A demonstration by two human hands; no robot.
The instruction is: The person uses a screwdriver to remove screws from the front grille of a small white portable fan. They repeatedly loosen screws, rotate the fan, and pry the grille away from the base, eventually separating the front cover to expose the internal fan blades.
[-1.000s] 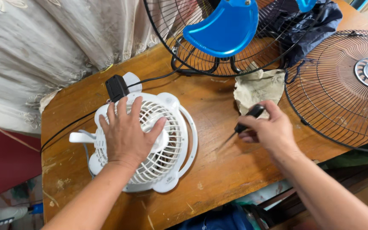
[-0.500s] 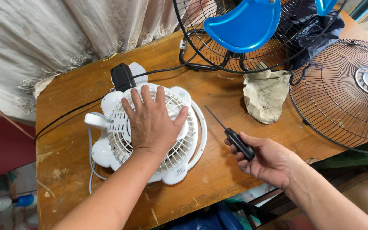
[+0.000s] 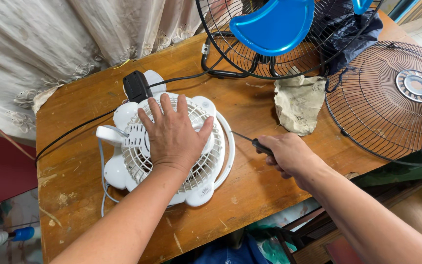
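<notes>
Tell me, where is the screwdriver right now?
The screwdriver is in the right hand, right of centre, its tip pointing at the small white fan, just below the crumpled rag.

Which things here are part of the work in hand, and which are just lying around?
In use:
- small white fan, left hand flat on its grille
- screwdriver, gripped in right hand, tip near fan's rim

Lying about:
- loose wire fan guard
- blue-bladed fan
- crumpled rag
- black plug adapter
</notes>
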